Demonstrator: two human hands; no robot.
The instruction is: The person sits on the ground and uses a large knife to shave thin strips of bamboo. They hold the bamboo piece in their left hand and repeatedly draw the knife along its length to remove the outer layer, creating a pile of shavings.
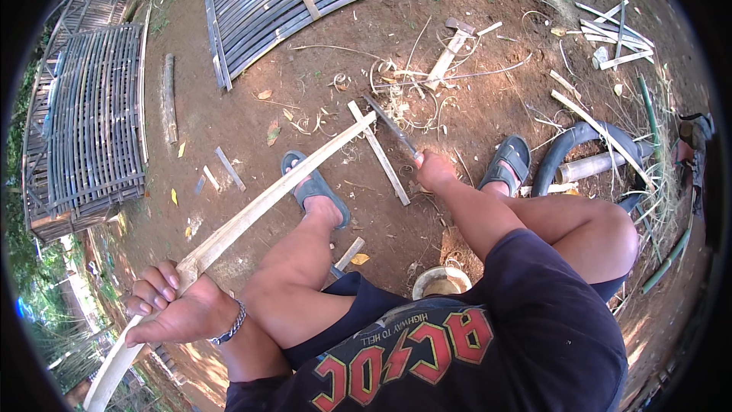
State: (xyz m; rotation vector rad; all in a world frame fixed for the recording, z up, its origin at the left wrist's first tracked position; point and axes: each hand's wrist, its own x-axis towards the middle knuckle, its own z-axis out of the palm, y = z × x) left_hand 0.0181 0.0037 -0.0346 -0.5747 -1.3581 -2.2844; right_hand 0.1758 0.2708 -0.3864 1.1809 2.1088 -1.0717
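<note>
My left hand (183, 301), at the lower left, is closed around a long pale bamboo strip (259, 206). The strip runs from the lower left edge up to the middle, where its far end lies close to the blade of a knife (392, 123). Whether blade and strip touch, I cannot tell. My right hand (435, 172) is wrapped around the knife's handle, its blade angled up and left. Beneath the strip's tip a shorter flat bamboo piece (381, 159) lies on the ground. Curled shavings (404, 99) are scattered just beyond the blade.
Beyond the shavings lies an axe-like tool (450, 53). Slatted bamboo panels stand at the back (267, 19) and left (99, 107), near a short log (169, 99). To the right are a black curved tube (550, 159), a bamboo pole (587, 168) and piled strips (618, 30). My sandalled feet flank the work.
</note>
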